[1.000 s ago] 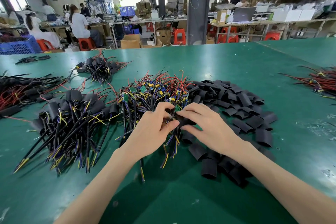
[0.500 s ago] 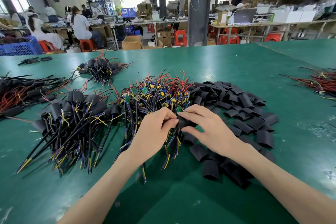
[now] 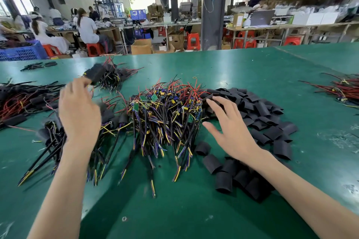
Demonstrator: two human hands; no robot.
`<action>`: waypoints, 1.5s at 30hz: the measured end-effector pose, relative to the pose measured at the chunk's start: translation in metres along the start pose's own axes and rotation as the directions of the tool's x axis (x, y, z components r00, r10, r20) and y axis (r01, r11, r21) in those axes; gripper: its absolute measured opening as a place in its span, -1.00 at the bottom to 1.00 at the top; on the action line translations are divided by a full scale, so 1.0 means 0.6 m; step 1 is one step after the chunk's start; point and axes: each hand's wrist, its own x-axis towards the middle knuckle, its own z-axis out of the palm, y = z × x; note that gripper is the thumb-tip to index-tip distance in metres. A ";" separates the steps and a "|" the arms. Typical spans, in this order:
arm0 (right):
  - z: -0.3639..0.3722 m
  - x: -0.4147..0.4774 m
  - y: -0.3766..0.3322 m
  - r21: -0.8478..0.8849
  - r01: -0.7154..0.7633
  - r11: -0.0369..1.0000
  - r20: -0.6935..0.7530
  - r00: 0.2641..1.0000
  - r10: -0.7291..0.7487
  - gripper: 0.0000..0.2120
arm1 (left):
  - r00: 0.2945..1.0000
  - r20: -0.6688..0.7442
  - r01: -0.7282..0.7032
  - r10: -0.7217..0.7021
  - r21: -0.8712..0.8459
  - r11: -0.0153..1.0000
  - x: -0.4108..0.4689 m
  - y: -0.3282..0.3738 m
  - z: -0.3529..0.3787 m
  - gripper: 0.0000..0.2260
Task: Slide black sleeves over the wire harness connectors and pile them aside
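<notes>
A heap of bare wire harnesses with small circuit boards lies in the middle of the green table. Loose black sleeves are piled to its right. My left hand, blurred with motion, is out over the left pile of sleeved harnesses. Its fingertips pinch a sleeved harness by the end. My right hand hovers with straight, spread fingers and holds nothing. It hangs where the bare harness heap meets the sleeves.
A smaller sleeved bundle lies at the far left centre. More black and red harnesses lie at the left edge. Red wires sit at the far right. Behind the table are workbenches, red stools, seated people and a pillar.
Both hands were together at the centre working a sleeve onto a harness. They have parted: my left hand swung up and left with the sleeved harness, and my right hand opened and moved right.
</notes>
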 end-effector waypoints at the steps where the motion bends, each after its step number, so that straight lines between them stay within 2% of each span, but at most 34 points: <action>1: 0.001 -0.001 0.003 -0.005 -0.012 1.000 0.016 1.000 0.012 -0.49 | 0.997 0.050 0.052 -0.055 0.077 0.996 0.002 -0.017 0.002 -0.72; 5: 0.006 -0.002 0.009 -0.021 -0.052 0.998 0.070 0.996 0.053 -0.51 | 0.927 0.244 0.192 -0.285 0.342 0.920 -0.008 -0.055 0.014 -0.68; 7: 0.008 -0.002 0.011 -0.022 -0.060 0.998 0.088 0.994 0.062 -0.52 | 0.920 0.225 0.221 -0.322 0.381 0.898 -0.017 -0.052 0.021 -0.71; 9: 0.010 -0.002 0.012 -0.020 -0.066 0.998 0.098 0.993 0.068 -0.54 | 0.950 0.155 0.204 -0.271 0.349 0.915 -0.026 -0.042 0.029 -0.72; 11: 0.010 -0.003 0.014 -0.018 -0.075 0.997 0.102 0.992 0.077 -0.55 | 0.980 0.159 0.063 -0.117 0.307 0.950 -0.032 -0.032 0.039 -0.68; 12: 0.010 -0.003 0.014 -0.017 -0.081 0.997 0.108 0.991 0.083 -0.55 | 0.976 0.217 -0.031 -0.035 0.295 0.955 -0.036 -0.028 0.045 -0.66; 14: 0.009 -0.004 0.015 -0.015 -0.091 0.996 0.117 0.989 0.092 -0.56 | 0.918 0.388 -0.189 0.074 0.265 0.945 -0.047 -0.021 0.057 -0.69; 17: 0.008 -0.005 0.018 -0.008 -0.102 0.995 0.124 0.987 0.102 -0.56 | 0.828 0.556 -0.265 0.068 0.281 0.922 -0.062 -0.023 0.070 -0.80; 21: 0.007 -0.005 0.019 0.003 -0.113 0.994 0.138 0.984 0.112 -0.57 | 0.858 0.513 -0.223 0.028 0.322 0.920 -0.064 -0.041 0.075 -0.74; 27: 0.005 -0.007 0.021 0.004 -0.123 0.992 0.155 0.980 0.121 -0.59 | 0.916 0.401 -0.158 0.020 0.313 0.936 -0.063 -0.055 0.084 -0.77; 33: 0.003 -0.007 0.025 -0.020 -0.136 0.991 0.195 0.971 0.137 -0.61 | 0.927 0.374 -0.145 -0.003 0.367 0.919 -0.062 -0.066 0.093 -0.78; 38: 0.006 -0.003 0.031 -0.064 -0.186 0.980 0.180 0.964 0.195 -0.65 | 0.905 0.422 -0.128 -0.052 0.388 0.913 -0.061 -0.055 0.095 -0.74; 42: 0.009 -0.002 0.043 -0.200 -0.261 0.944 0.176 0.939 0.297 -0.67 | 0.943 0.333 -0.101 0.018 0.234 0.967 -0.053 -0.021 0.106 -0.74; 45: 0.012 -0.004 0.053 -0.233 -0.272 0.934 0.249 0.912 0.327 -0.63 | 0.883 0.464 0.054 -0.066 0.040 0.998 -0.039 0.017 0.126 -0.66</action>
